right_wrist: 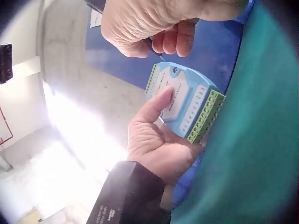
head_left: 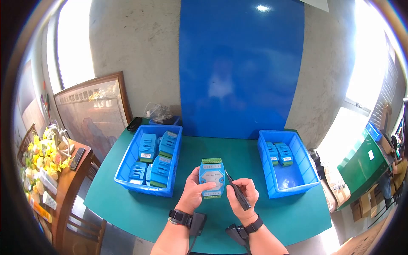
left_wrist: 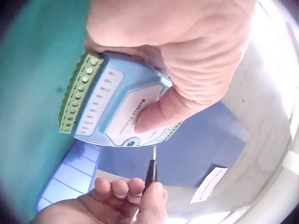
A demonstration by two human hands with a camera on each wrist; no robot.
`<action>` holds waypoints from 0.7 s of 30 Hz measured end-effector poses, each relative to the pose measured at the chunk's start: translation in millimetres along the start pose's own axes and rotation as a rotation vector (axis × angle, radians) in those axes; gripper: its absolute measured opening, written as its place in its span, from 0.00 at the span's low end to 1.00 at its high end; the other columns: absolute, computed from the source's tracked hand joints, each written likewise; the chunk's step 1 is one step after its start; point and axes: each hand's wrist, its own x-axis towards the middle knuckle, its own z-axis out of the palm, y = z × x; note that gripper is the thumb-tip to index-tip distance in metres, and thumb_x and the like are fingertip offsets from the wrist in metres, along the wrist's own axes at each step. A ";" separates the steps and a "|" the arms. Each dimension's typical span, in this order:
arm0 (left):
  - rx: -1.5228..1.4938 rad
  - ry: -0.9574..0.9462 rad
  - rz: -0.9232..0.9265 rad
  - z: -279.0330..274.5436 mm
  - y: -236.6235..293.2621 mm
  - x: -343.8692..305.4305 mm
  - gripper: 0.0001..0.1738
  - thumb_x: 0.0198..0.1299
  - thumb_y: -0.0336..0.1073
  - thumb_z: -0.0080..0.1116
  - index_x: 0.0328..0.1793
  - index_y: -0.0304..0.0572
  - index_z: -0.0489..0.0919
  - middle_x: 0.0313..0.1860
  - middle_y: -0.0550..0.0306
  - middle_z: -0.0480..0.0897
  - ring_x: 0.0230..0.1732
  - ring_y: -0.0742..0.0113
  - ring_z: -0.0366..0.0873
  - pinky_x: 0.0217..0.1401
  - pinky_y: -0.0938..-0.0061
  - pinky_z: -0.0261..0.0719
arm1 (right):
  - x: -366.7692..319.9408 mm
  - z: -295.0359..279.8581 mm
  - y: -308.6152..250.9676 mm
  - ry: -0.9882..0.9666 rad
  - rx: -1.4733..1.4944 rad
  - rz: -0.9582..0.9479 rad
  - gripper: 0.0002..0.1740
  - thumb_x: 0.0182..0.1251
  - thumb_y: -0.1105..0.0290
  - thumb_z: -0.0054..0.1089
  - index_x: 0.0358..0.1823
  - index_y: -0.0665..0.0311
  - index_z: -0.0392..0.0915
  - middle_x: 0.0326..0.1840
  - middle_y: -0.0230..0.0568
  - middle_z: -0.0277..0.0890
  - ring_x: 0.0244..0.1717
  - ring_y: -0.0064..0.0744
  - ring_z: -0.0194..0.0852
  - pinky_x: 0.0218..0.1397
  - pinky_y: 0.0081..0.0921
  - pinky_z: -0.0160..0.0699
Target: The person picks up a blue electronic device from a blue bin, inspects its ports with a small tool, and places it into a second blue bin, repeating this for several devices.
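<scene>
My left hand [head_left: 190,196] holds a blue Modbus module [head_left: 212,173], its thumb pressed on the white printed label. Green screw terminal blocks [left_wrist: 79,95] line two opposite ends of the module. A black screwdriver [head_left: 240,198] with a thin metal shaft is pinched between thumb and fingers of my right hand [head_left: 251,199]. Its tip points up at the module's right side, close to the edge; in the left wrist view the shaft [left_wrist: 154,153] ends right at that edge, near a round corner hole. The left fingers behind the module are mostly hidden.
On the green table [head_left: 229,148], a blue bin [head_left: 169,187] at left holds several similar modules. Another blue bin [head_left: 293,180] at right has two modules at its far end. A clear plastic bag [head_left: 159,112] lies behind the left bin. A blue panel [head_left: 242,63] stands along the back.
</scene>
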 end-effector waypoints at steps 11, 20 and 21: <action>-0.024 -0.003 -0.014 5.7 0.5 -0.3 0.32 0.44 0.17 0.67 0.58 0.41 0.72 0.50 0.54 0.81 0.53 0.61 0.80 0.58 0.65 0.80 | -1.0 -4.5 0.3 0.038 -0.117 -0.216 0.09 0.49 0.79 0.65 0.31 0.65 0.74 0.21 0.39 0.75 0.19 0.32 0.75 0.23 0.24 0.72; 0.000 -0.018 -0.028 2.8 -5.0 0.3 0.37 0.42 0.18 0.69 0.62 0.38 0.68 0.52 0.54 0.79 0.54 0.63 0.79 0.58 0.69 0.79 | -1.0 -1.5 -5.4 -0.009 -0.070 -0.221 0.08 0.50 0.78 0.66 0.30 0.64 0.74 0.22 0.38 0.76 0.20 0.31 0.77 0.24 0.24 0.73; -0.007 -0.034 -0.027 2.2 -6.5 0.1 0.38 0.42 0.18 0.69 0.62 0.38 0.68 0.52 0.54 0.79 0.55 0.63 0.78 0.58 0.69 0.78 | -0.7 -0.7 -10.6 -0.049 -0.050 -0.197 0.08 0.51 0.78 0.66 0.30 0.64 0.75 0.22 0.38 0.77 0.20 0.31 0.77 0.24 0.23 0.74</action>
